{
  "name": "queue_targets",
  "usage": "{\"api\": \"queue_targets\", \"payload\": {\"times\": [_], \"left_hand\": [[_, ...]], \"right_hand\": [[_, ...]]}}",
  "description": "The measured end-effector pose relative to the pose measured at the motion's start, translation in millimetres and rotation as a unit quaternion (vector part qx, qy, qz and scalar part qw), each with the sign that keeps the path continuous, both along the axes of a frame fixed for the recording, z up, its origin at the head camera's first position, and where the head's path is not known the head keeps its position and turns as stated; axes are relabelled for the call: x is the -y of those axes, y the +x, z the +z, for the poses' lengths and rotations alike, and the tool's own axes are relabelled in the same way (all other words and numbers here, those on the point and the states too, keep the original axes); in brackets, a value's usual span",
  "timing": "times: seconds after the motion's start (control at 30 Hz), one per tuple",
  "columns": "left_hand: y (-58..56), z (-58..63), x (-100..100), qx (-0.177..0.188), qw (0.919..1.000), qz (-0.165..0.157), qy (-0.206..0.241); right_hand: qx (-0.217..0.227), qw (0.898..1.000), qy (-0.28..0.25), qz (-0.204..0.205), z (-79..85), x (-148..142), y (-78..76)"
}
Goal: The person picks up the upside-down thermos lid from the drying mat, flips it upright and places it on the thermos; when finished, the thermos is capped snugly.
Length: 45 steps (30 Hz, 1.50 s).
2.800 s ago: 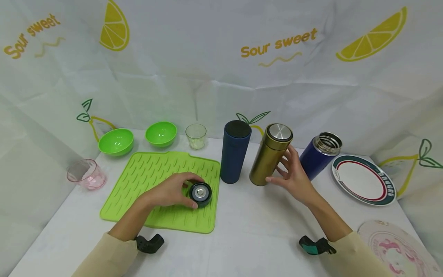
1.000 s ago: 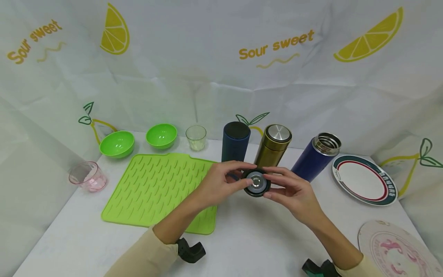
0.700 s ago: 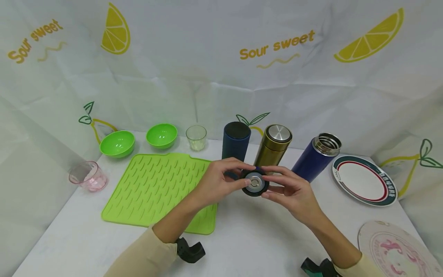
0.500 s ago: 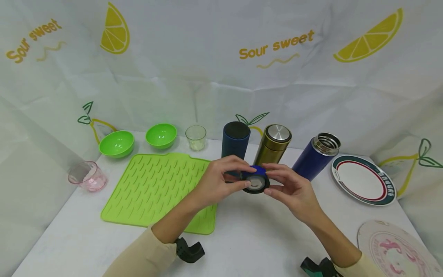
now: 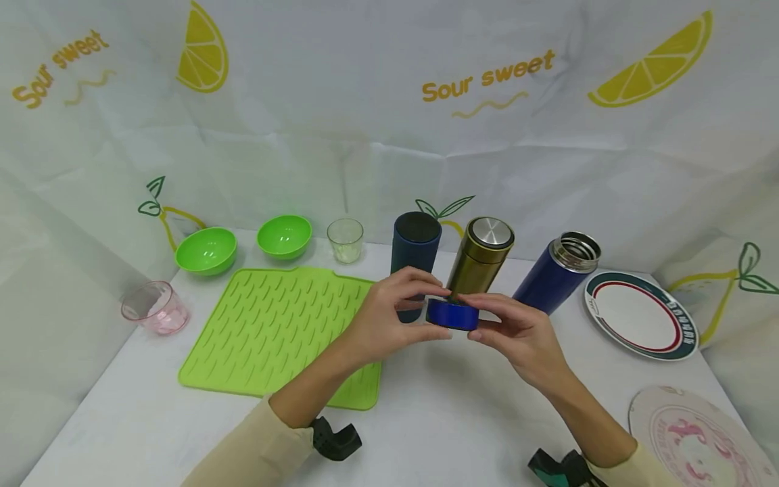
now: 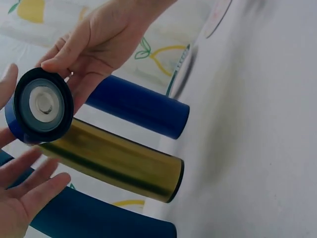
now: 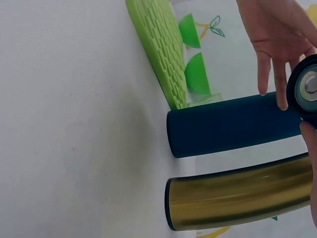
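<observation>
A blue bottle lid [image 5: 453, 315] is held up between both hands above the table, its blue side towards the head view. The lid's dark rim and pale inner plug [image 6: 44, 103] face the left wrist camera. My right hand [image 5: 517, 331] pinches the lid's right side between thumb and fingers. My left hand [image 5: 389, 314] holds the left side, index finger at the top edge and thumb below; its other fingers spread loosely under the lid in the left wrist view. Behind stand a gold flask [image 5: 477, 264], a dark blue flask [image 5: 416, 247] and a lidless blue bottle [image 5: 548, 281].
A green drying mat [image 5: 274, 331] lies on the left. Two green bowls [image 5: 205, 251], a clear glass [image 5: 345, 243] and a pink glass [image 5: 161, 312] stand around it. On the right are a rimmed plate [image 5: 639, 314] and a pink-patterned round mat [image 5: 694, 433].
The left hand carried the lid from the green mat to the middle, and the right hand left the gold flask to take hold too. The lid has since been turned, its underside now away from the head view.
</observation>
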<state>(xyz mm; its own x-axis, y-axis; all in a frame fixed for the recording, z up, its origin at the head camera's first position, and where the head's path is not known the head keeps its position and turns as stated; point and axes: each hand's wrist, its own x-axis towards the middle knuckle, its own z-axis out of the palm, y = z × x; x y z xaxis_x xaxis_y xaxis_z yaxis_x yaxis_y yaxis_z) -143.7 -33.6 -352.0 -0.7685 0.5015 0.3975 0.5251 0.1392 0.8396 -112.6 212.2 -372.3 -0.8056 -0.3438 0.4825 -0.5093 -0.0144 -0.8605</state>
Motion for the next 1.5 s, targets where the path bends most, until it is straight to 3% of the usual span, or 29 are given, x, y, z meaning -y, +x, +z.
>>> {"api": "queue_targets", "payload": {"times": [0.17,0.3,0.53,0.67,0.8,0.97,1.13,1.3,1.4,1.5], "left_hand": [[-1.0,-0.4,-0.2,0.058,0.9975,0.018,-0.037],[-1.6,-0.5,0.2,0.065,0.9974,0.007,-0.032],[0.8,-0.4,2.3,0.014,0.9998,-0.015,0.009],[1.3,0.0,0.5,-0.054,0.9982,-0.013,-0.023],[2.8,2.5,-2.5,-0.115,0.9915,0.004,-0.062],[5.0,3.9,-2.5,-0.112,0.9911,0.009,-0.073],[6.5,0.8,1.1,-0.101,0.9918,0.010,-0.077],[7.2,-1.5,6.8,-0.087,0.9928,0.014,-0.082],[7.7,-1.3,11.4,-0.081,0.9928,0.018,-0.086],[7.6,-2.1,15.8,-0.078,0.9928,0.021,-0.088]], "right_hand": [[-0.021,1.000,0.006,0.001,1.4,0.0,-0.2],[-0.024,1.000,0.011,0.006,1.9,0.4,-0.2],[0.009,1.000,-0.005,0.007,2.1,1.5,0.7],[-0.003,1.000,-0.007,-0.007,1.2,2.9,-0.8],[-0.006,1.000,0.008,-0.029,0.5,3.8,-0.3],[-0.022,1.000,0.016,-0.015,-0.1,3.1,2.5],[-0.038,0.998,0.003,-0.050,10.9,-9.6,8.6],[-0.094,0.988,-0.090,-0.080,30.2,-35.5,6.0],[-0.141,0.975,-0.142,-0.099,40.4,-51.5,1.9],[-0.162,0.959,-0.172,-0.155,45.1,-65.4,-0.8]]}}
